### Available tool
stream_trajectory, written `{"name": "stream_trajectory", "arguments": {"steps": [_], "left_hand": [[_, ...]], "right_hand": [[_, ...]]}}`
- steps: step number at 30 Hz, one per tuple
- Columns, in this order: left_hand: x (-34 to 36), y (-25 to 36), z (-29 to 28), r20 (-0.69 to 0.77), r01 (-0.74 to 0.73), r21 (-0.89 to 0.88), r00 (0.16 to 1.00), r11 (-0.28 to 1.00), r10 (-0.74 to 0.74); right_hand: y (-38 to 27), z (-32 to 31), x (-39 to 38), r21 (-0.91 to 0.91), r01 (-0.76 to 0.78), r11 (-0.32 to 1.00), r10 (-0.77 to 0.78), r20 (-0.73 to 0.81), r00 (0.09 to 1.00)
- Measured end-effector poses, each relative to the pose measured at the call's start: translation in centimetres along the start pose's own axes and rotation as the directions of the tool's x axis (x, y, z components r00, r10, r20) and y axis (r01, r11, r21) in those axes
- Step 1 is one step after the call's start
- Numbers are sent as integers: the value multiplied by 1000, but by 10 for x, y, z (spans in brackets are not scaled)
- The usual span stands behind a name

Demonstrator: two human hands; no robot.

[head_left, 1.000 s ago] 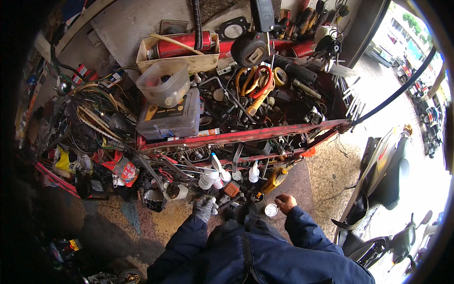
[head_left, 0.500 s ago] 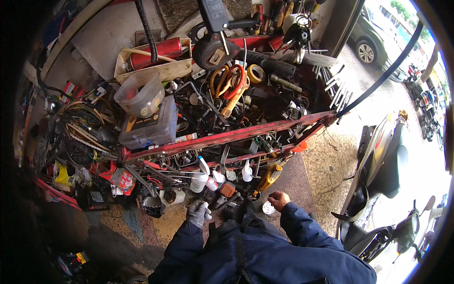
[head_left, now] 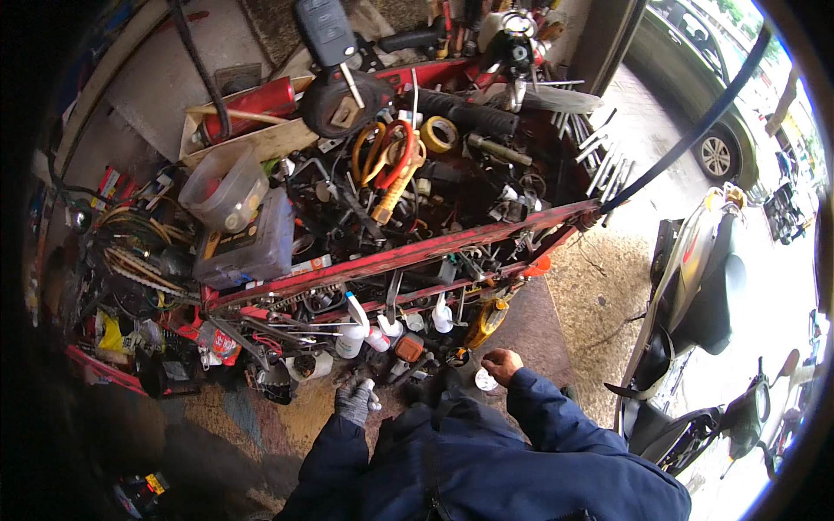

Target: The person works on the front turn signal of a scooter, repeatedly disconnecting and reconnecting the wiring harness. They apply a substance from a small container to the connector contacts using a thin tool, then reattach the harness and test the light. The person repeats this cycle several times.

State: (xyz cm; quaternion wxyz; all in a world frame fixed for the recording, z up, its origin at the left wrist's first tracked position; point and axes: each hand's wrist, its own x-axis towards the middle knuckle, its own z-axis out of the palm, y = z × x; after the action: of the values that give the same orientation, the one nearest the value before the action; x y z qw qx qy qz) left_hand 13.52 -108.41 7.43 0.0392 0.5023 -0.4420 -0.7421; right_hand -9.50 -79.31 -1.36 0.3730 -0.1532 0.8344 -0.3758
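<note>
My left hand, in a grey knit glove, is held low before my body with its fingers curled; a small whitish spot shows at the fingertips, too small to name. My bare right hand is bent over a white round container, its fingers at the rim. Between and beyond the hands stand white bottles, a squarish orange-brown part and a yellow bottle. Behind them runs a red-framed tool bench heaped with tools, among them red- and orange-handled scissors and a yellow tape roll.
A car key hangs high before the bench. A clear plastic tub rests on a case at the left. Metal rods stick out at the bench's right end. A scooter stands to the right, with a parked car beyond.
The view has shifted, so the bench contents sit further left. My right hand's fingers reach further over the white round container. My left hand has turned slightly, its fingers still curled.
</note>
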Motion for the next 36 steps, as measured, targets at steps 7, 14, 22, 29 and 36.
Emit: {"name": "stream_trajectory", "arguments": {"steps": [7,14,22,29,36], "left_hand": [[0,6,8,-23,0,60,1000,998,1],[0,8,15,34,-64,35,997,997,63],[-1,12,23,45,-56,109,998,992,51],[2,12,24,67,-69,163,996,984,59],[2,11,26,44,-17,140,999,990,11]], "right_hand": [[4,-2,9,43,8,999,-7,-32,999],[-2,-10,6,68,-19,997,22,-40,999],[7,-11,8,83,-27,996,31,-51,998],[-22,-39,14,138,84,987,-72,-95,993],[-176,-150,-3,51,582,812,-524,-376,764]]}}
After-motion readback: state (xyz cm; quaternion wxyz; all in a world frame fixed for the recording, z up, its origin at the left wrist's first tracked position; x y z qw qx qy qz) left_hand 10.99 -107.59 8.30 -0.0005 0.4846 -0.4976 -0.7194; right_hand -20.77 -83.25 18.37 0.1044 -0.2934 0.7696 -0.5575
